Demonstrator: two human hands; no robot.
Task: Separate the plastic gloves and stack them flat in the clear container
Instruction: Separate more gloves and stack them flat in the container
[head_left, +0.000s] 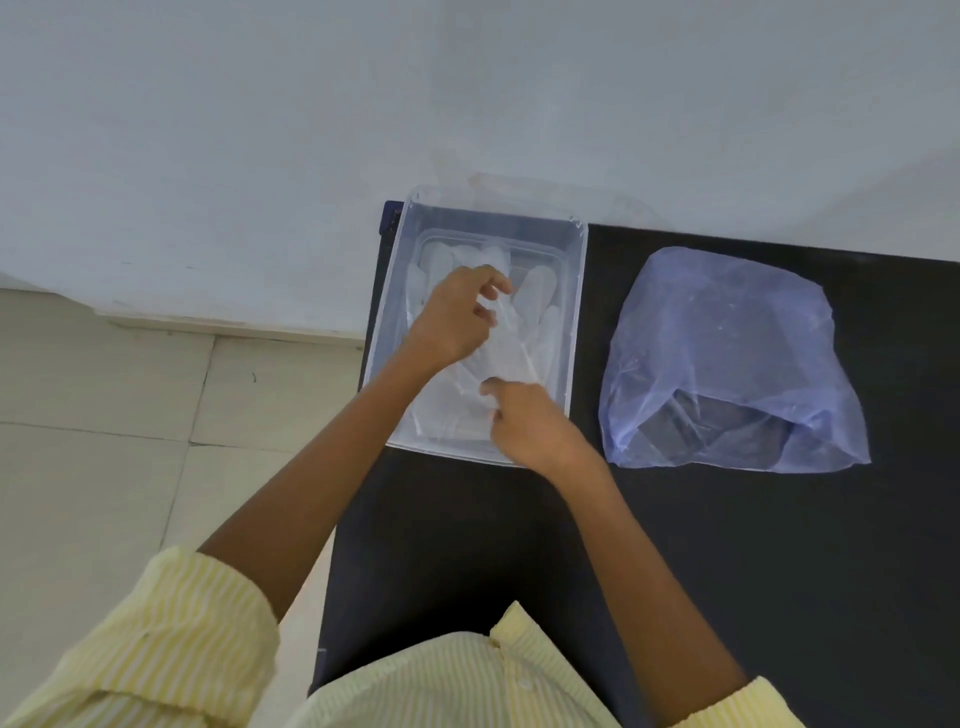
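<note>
A clear plastic container (571, 332) stands at the far left corner of the black table. Thin see-through plastic gloves (540, 306) lie flat inside it, fingers pointing away from me. My left hand (452, 317) hovers over the middle of the container with fingers curled, pinching at the finger part of the top glove. My right hand (524, 421) is at the container's near edge, fingertips pressing or pinching the glove's cuff end. How firmly either hand grips the thin film is hard to make out.
A bluish translucent plastic bag (727, 338) lies on the black table (779, 571) to the right of the container, with something dark inside. A pale wall stands behind, and tiled floor lies to the left of the table edge.
</note>
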